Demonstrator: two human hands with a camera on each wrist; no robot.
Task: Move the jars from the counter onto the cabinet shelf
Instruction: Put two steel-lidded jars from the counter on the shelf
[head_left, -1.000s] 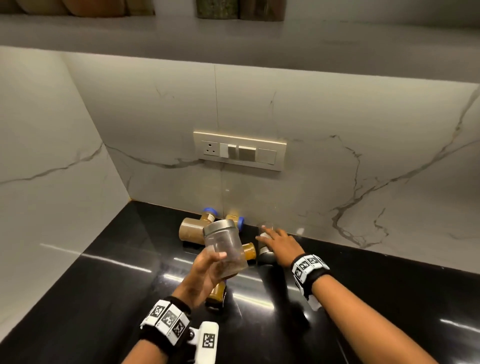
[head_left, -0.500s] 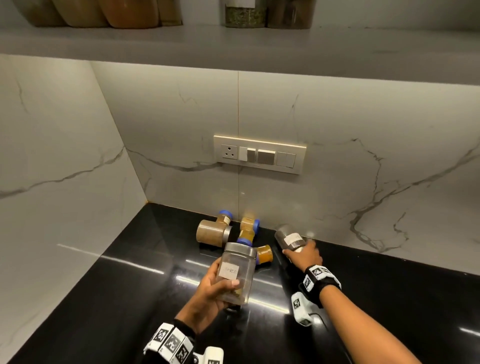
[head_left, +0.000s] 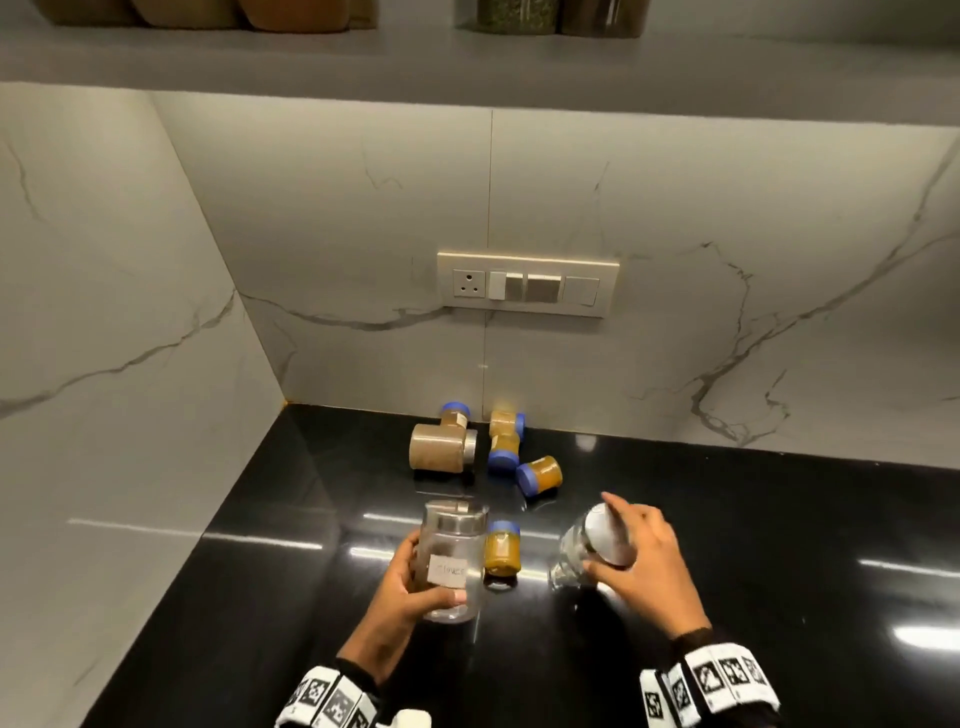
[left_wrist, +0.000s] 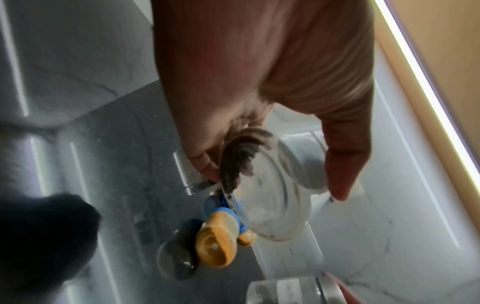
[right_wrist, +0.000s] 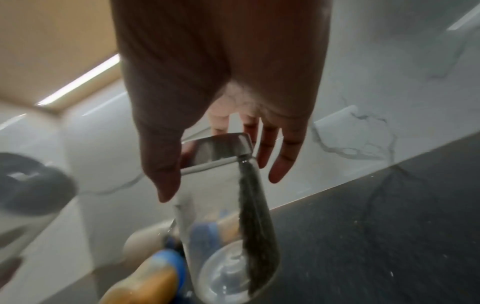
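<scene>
My left hand (head_left: 431, 571) grips an upright clear jar (head_left: 451, 540) with a steel lid and a paper label, held above the black counter (head_left: 260, 597). The left wrist view shows that hand (left_wrist: 275, 185) wrapped around the jar (left_wrist: 272, 207) from the side. My right hand (head_left: 605, 538) holds a second clear steel-lidded jar (head_left: 571, 551), tilted with its lid toward me. In the right wrist view its thumb and fingers (right_wrist: 275, 172) clasp the jar (right_wrist: 221, 205) just below the lid. The grey cabinet shelf (head_left: 467, 57) runs overhead.
A large brown-powder jar (head_left: 436, 448) lies on its side near the back wall. Several small yellow blue-lidded jars (head_left: 540, 474) lie around it; one (head_left: 501, 551) stands between my hands. A switch plate (head_left: 527, 285) is on the marble wall. Jars (head_left: 514, 13) stand on the shelf.
My right hand reached the jar by the wall, gripped it and lifted it toward me. The left hand turned its jar upright and drew it nearer. The view tilted up.
</scene>
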